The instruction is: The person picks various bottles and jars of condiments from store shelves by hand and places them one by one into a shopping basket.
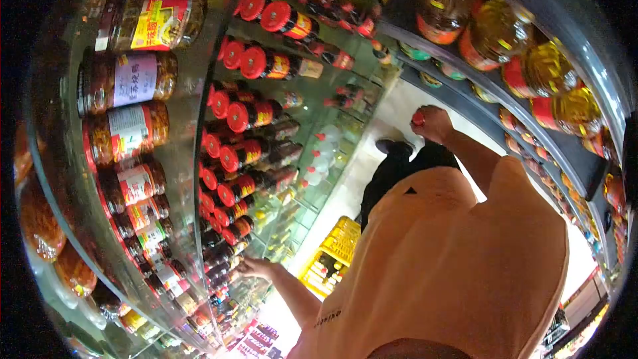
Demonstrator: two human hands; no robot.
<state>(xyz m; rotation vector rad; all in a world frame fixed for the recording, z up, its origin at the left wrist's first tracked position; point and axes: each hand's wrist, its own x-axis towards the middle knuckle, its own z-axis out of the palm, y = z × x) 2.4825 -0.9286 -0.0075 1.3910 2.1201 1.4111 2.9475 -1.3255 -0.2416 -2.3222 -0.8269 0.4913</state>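
Observation:
My left hand (259, 269) reaches to the shelf on the left. Its fingers stretch out beside the dark sauce bottles (222, 269), and whether they touch one is too small to tell. My right hand (433, 124) hangs low on the far side, closed around a small red thing (418, 119) that looks like a cap; the rest of it is hidden in the fist. Rows of dark bottles with red caps (242, 118) stand on the glass shelf above my left hand.
Labelled jars (136, 80) line the nearer shelf at left. Large jars of yellowish contents (498, 33) fill the curved shelf on the right. A yellow crate (342, 239) holding bottles stands on the floor by my legs. Clear bottles with red caps (322, 149) stand low on the left.

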